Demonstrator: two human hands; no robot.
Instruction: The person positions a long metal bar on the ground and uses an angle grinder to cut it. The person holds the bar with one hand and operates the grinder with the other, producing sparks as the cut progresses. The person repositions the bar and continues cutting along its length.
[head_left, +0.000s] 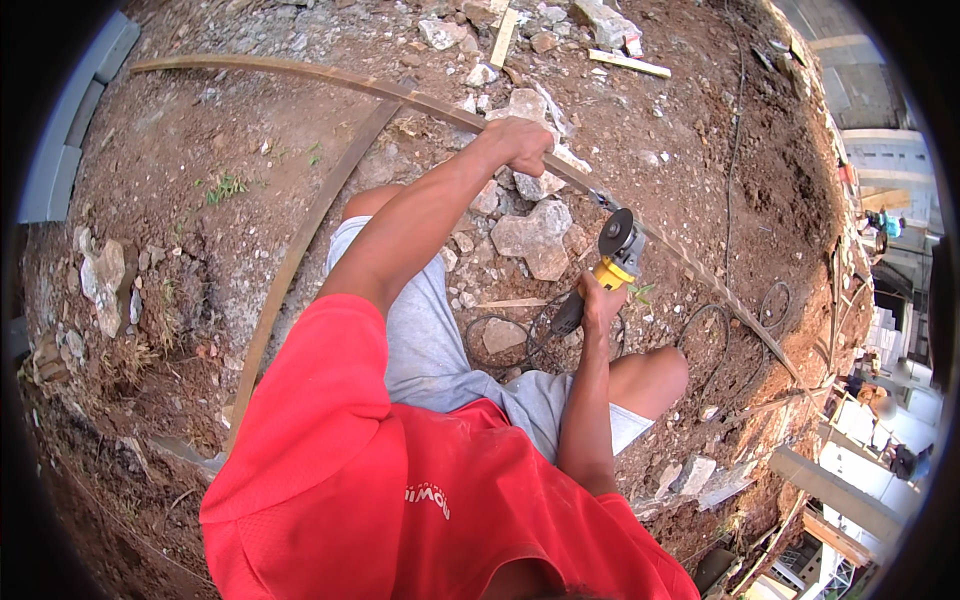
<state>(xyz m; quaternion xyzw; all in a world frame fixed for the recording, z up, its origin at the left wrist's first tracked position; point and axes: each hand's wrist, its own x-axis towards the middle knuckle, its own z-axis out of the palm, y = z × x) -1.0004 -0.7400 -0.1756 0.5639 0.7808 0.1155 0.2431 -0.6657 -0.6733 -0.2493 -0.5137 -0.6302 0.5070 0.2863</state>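
A long brown bar (330, 74), wood or rusty metal, runs slantwise across the ground from far left to near right. My left hand (520, 145) is closed over it near the middle. Just right of that hand, the bar has a bright, shiny patch (602, 200). My right hand (603, 298) grips a yellow and black angle grinder (612, 272). Its dark round disc (616, 230) sits close beside the shiny patch; whether they touch, I cannot tell. Part of the grinder body is hidden by my fingers.
A second brown bar (300, 240) meets the first at the left. Broken stones (535, 238) lie between my knees. Black cable (738, 130) loops over the soil at the right. Wood offcuts (630, 64) lie farther off. Past a drop at the right are beams (840, 490) and people.
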